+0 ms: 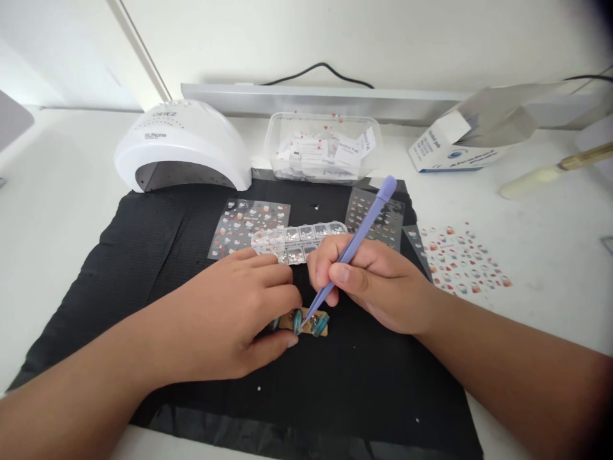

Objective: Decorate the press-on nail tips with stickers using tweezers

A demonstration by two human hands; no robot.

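Observation:
My right hand [373, 281] grips purple tweezers [361, 233], slanted with the tips pointing down to the left. Those tips touch or nearly touch a teal false nail [297, 321] on a small wooden nail stand [309, 314]. A second teal false nail [320, 324] sits at the stand's right end. My left hand [253, 306] is closed around the stand's left part, with thumb below and fingers above, hiding that end. Just beyond both hands lies a clear compartment box [294, 235] of small gems, partly covered by my right hand.
A black mat [364, 390] lies under everything. Sticker sheets [249, 220] are spread around the gem box. At the back stand a white nail lamp [182, 137], a clear tub of sachets [320, 150] and an opened alcohol pad box [460, 140]. A brush [536, 182] lies at right.

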